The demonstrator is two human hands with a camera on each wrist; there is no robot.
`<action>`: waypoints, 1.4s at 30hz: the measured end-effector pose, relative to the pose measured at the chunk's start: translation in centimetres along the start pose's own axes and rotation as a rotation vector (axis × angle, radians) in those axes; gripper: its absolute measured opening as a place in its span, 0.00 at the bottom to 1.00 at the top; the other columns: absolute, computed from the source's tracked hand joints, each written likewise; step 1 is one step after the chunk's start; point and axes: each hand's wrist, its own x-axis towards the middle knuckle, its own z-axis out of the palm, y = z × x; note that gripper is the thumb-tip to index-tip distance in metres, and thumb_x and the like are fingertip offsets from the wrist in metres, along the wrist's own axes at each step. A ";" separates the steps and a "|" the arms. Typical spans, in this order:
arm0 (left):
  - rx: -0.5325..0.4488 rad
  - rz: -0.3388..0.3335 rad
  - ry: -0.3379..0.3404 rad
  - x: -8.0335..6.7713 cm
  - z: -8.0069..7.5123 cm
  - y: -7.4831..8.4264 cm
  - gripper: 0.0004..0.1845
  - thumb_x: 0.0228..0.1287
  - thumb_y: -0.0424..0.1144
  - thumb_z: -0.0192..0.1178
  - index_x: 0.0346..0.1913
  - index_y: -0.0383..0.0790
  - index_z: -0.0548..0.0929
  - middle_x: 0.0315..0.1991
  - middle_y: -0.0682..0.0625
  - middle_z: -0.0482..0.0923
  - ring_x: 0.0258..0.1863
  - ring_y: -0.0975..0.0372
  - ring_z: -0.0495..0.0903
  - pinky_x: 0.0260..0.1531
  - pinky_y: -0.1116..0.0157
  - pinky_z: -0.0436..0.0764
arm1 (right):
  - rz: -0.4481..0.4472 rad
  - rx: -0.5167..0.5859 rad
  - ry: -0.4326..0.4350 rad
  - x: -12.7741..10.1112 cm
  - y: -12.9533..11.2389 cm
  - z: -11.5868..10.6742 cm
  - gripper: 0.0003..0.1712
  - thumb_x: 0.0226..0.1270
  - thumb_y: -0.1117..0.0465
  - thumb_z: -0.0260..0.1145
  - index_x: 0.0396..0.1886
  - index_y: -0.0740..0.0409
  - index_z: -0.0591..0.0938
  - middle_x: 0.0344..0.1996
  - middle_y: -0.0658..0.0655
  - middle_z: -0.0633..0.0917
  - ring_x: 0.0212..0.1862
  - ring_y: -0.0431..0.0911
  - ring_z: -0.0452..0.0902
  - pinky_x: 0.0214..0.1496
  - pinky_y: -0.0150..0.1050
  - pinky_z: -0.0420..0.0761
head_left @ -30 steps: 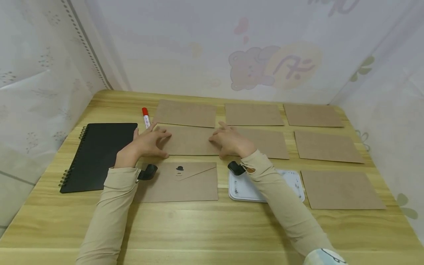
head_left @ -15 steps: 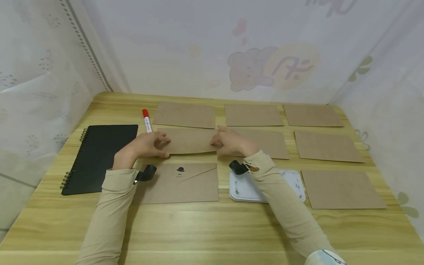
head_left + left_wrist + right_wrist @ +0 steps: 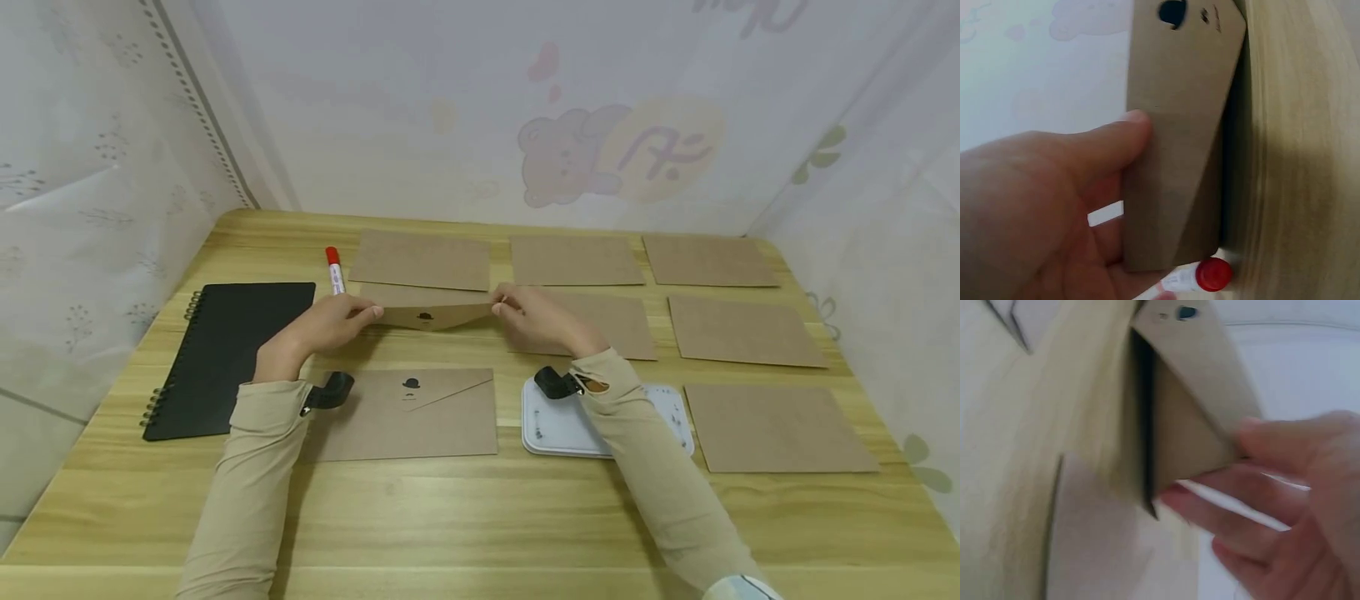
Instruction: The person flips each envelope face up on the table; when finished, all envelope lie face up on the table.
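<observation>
Both hands, left (image 3: 326, 323) and right (image 3: 540, 317), pinch the ends of the kraft envelope (image 3: 427, 310), lifted on edge over the tabletop (image 3: 465, 517), mid-flip; next move likely needs laying it flap-up like the nearer envelope (image 3: 408, 414)

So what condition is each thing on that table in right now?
Lifted envelope: raised off the table, tilted, flap side showing, held at both ends.
Left hand: pinches its left end.
Right hand: pinches its right end.
Near envelope: lies flat, flap side up, flap shut.
Notebook: closed, flat.
Marker: capped, lying down.
White tray: flat, partly under the right sleeve.
</observation>
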 end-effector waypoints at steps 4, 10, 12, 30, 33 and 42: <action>-0.020 -0.012 0.038 0.1 0.0 -0.2 0.20 0.72 0.43 0.47 0.51 0.30 0.80 0.33 0.44 0.74 0.29 0.55 0.66 0.31 0.60 0.64 | -0.096 -0.019 0.172 0.4 0.2 0.4 0.05 0.70 0.62 0.55 0.39 0.60 0.70 0.35 0.58 0.82 0.35 0.47 0.76 0.38 0.40 0.74; -0.002 -0.014 0.064 0.2 -0.1 -0.3 0.21 0.73 0.45 0.45 0.50 0.30 0.80 0.33 0.43 0.74 0.30 0.54 0.68 0.32 0.59 0.65 | -0.277 -0.131 0.373 0.6 0.3 0.9 0.04 0.68 0.66 0.58 0.33 0.59 0.71 0.27 0.56 0.83 0.18 0.40 0.63 0.21 0.34 0.67; -0.003 -0.017 0.072 0.2 -0.1 -0.5 0.20 0.73 0.45 0.45 0.47 0.32 0.80 0.31 0.44 0.72 0.29 0.54 0.67 0.32 0.59 0.65 | -0.356 -0.165 0.411 0.7 0.2 0.9 0.03 0.66 0.70 0.58 0.33 0.60 0.73 0.27 0.57 0.83 0.17 0.38 0.61 0.19 0.33 0.67; -0.075 -0.069 0.275 0.5 0.9 -0.6 0.18 0.71 0.48 0.47 0.41 0.33 0.64 0.26 0.44 0.67 0.25 0.53 0.66 0.26 0.60 0.64 | -0.431 -0.156 0.495 0.9 0.7 1.0 0.22 0.60 0.73 0.63 0.55 0.61 0.79 0.45 0.62 0.79 0.30 0.46 0.74 0.32 0.34 0.75; -0.073 -0.042 0.337 0.6 1.1 -0.5 0.17 0.71 0.48 0.48 0.39 0.34 0.63 0.24 0.46 0.62 0.24 0.54 0.64 0.23 0.61 0.61 | -0.435 -0.142 0.490 1.0 0.7 1.0 0.25 0.57 0.74 0.66 0.56 0.63 0.77 0.46 0.63 0.78 0.30 0.47 0.74 0.30 0.35 0.74; -0.048 0.090 0.586 1.5 1.8 -0.3 0.16 0.68 0.43 0.55 0.37 0.35 0.62 0.26 0.43 0.63 0.28 0.52 0.65 0.28 0.59 0.62 | -0.357 -0.054 0.498 1.1 0.9 1.0 0.27 0.56 0.76 0.65 0.58 0.62 0.76 0.48 0.62 0.76 0.36 0.46 0.73 0.36 0.36 0.76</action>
